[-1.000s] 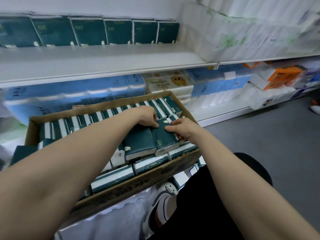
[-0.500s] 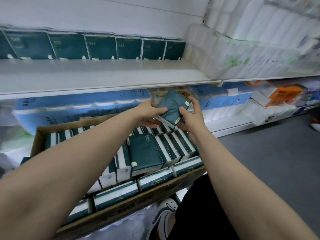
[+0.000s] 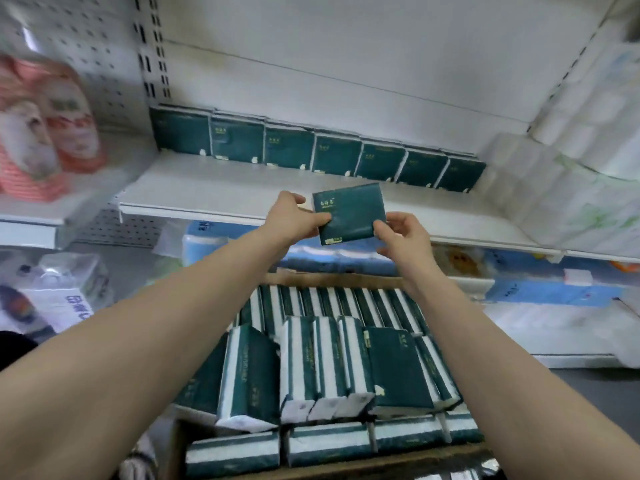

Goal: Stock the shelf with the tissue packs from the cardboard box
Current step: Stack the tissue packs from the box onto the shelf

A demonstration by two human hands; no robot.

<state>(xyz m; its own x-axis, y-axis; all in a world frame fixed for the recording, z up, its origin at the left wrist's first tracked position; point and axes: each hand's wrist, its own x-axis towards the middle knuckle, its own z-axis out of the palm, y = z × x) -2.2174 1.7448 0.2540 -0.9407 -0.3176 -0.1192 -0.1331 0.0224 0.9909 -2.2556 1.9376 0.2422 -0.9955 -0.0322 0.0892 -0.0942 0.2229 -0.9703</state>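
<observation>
A dark green tissue pack [image 3: 351, 214] is raised in front of the white shelf [image 3: 225, 192], its face toward me. My left hand [image 3: 294, 220] pinches its left edge and my right hand [image 3: 403, 235] pinches its lower right corner. At the back of the shelf stands a row of several matching green packs [image 3: 311, 150], upright against the wall. Below my arms the cardboard box [image 3: 332, 280] is full of the same green and white packs [image 3: 329, 362], some standing, some lying.
Red and white tissue bags [image 3: 45, 123] sit on the shelf section to the left. White paper roll bundles [image 3: 568, 161] fill the shelf to the right. Blue packs [image 3: 329, 258] lie on the lower shelf behind the box. Grey floor shows at lower right.
Both hands took one green pack out of the box and raised it up to shelf height. My view has tilted upward toward the shelf.
</observation>
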